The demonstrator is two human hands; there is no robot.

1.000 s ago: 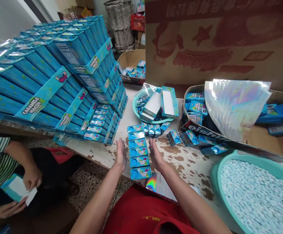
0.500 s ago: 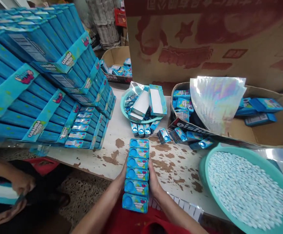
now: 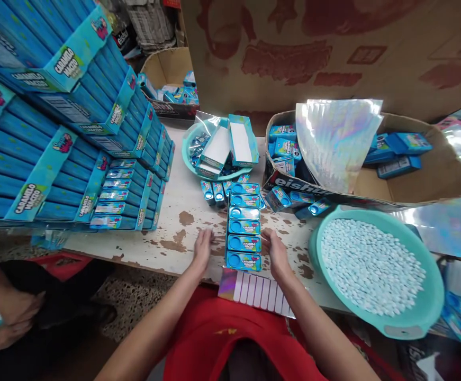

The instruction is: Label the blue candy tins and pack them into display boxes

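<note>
A row of several small blue candy boxes (image 3: 244, 227), marked "Caramelo Macizo", stands on the worn white table (image 3: 166, 211) in front of me. My left hand (image 3: 202, 250) is to the left of the row, apart from it, fingers loosely extended and holding nothing. Close to the row's right side is my right hand (image 3: 274, 251), fingers apart and slightly curled; whether a fingertip touches a box is unclear. A shiny label sheet (image 3: 260, 291) with white strips lies at the table's front edge, below the row.
Stacked blue candy displays (image 3: 107, 137) rise on the left. Behind the row, a turquoise basin (image 3: 188, 168) holds open cartons. At right are a cardboard tray (image 3: 408, 193) with holographic bags (image 3: 337, 143) and a turquoise tub (image 3: 432, 296) of pale candies. Another person's hands (image 3: 19, 312) show lower left.
The row of boxes, held between both hands before, now stands farther forward on the table. My hands have come apart to its two sides. The view has shifted.
</note>
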